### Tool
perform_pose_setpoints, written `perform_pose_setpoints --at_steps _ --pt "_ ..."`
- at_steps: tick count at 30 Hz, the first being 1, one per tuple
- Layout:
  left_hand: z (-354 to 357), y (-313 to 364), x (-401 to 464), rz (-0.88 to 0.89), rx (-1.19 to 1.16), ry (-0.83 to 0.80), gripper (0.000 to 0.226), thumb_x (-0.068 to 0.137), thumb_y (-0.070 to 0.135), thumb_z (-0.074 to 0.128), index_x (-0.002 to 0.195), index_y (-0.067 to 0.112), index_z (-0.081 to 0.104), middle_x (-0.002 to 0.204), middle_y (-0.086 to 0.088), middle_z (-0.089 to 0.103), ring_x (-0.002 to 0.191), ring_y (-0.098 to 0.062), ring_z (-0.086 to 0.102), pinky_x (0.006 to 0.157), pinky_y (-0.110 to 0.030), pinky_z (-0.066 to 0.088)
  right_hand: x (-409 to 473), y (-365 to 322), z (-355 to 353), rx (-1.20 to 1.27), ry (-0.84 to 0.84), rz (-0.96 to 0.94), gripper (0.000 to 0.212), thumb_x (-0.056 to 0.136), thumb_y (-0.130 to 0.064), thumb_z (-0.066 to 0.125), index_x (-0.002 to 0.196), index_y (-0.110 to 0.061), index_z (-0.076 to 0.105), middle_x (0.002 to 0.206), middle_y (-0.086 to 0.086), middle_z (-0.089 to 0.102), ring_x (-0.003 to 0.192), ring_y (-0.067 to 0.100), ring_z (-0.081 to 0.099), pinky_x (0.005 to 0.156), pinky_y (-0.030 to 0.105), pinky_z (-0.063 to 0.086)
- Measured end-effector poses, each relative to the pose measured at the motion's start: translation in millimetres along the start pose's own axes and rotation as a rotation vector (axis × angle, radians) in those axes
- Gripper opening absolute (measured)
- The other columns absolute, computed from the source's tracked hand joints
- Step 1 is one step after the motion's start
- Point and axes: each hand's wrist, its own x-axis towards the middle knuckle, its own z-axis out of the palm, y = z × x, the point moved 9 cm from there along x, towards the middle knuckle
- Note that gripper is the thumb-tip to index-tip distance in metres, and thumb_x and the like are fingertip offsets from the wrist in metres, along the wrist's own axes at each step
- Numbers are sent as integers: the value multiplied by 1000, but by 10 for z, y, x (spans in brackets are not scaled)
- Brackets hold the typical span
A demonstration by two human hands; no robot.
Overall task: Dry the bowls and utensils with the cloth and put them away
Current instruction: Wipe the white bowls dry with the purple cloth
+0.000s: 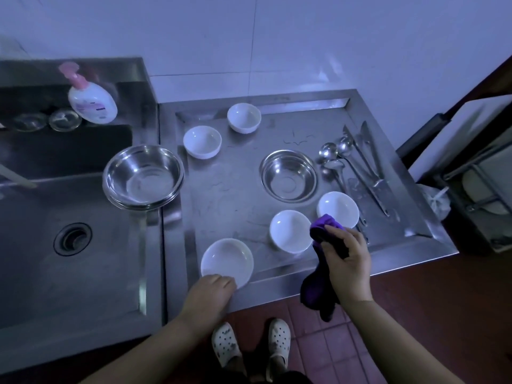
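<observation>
Several white bowls stand on the steel draining board [235, 195]. My left hand [210, 289] grips the near rim of the closest white bowl [227, 260]. My right hand [346, 256] holds a purple cloth [318, 286] that hangs over the counter's front edge, just right of a second white bowl [289, 231]. A third white bowl [338, 207] sits behind the cloth. A small steel bowl [288, 176] stands mid-board, and a stack of large steel bowls [142, 177] rests on the sink's edge. Ladles, spoons and knives [357, 162] lie at the right.
Two more white bowls [202, 141] [243, 117] sit at the back. The sink [72, 239] is at left, with a pink-pump soap bottle [91, 99] and upturned glasses [65, 120] behind it. A dish rack [482, 184] stands at the right. Red floor tiles lie below.
</observation>
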Motion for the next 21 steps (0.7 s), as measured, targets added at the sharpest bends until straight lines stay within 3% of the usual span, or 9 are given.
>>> perform_pose_setpoints --at_steps 3,5,6,9,11,13,21 --pt "66 51 -89 73 34 -27 25 44 23 80 67 20 70 66 9 65 57 -11 62 54 -20 45 -15 48 27 1 9 23 43 78 12 65 101 -23 66 101 -7 54 96 -18 50 84 -3 32" --pt "69 75 -173 95 58 -24 16 56 23 60 66 19 72 66 9 66 56 -11 62 56 -19 45 -44 61 65 6 -1 35 42 78 11 65 101 -24 67 102 -5 54 95 -18 50 85 -2 32" --pt "78 74 -207 97 58 -24 25 59 23 48 66 19 72 66 8 66 56 -11 62 55 -19 45 -64 63 92 12 -9 41 42 79 11 65 101 -25 67 102 -7 54 95 -18 50 85 -2 32" --pt "56 57 -322 59 61 24 30 62 20 39 63 18 70 63 6 64 53 -13 59 54 -21 42 -124 42 171 29 -32 45 42 79 10 65 101 -27 66 104 -16 54 97 -18 50 86 -2 33" --pt "53 31 -398 13 66 37 30 64 21 39 63 17 69 64 5 65 53 -15 60 56 -22 39 -147 21 220 47 -51 42 44 80 9 65 99 -31 65 105 -18 54 99 -17 50 87 -2 33" --pt "47 -23 -492 -76 71 41 31 66 22 39 64 16 69 64 3 65 53 -17 60 53 -25 45 -158 -8 281 54 -81 33 46 80 7 65 98 -34 64 105 -19 54 99 -16 50 88 -1 33" --pt "-34 -197 -779 -421 69 139 28 69 10 37 64 12 65 60 -1 61 49 -23 56 46 -24 45 -116 -162 578 93 -279 -47 41 80 7 68 98 -30 66 102 -15 53 95 -16 49 86 -3 31"
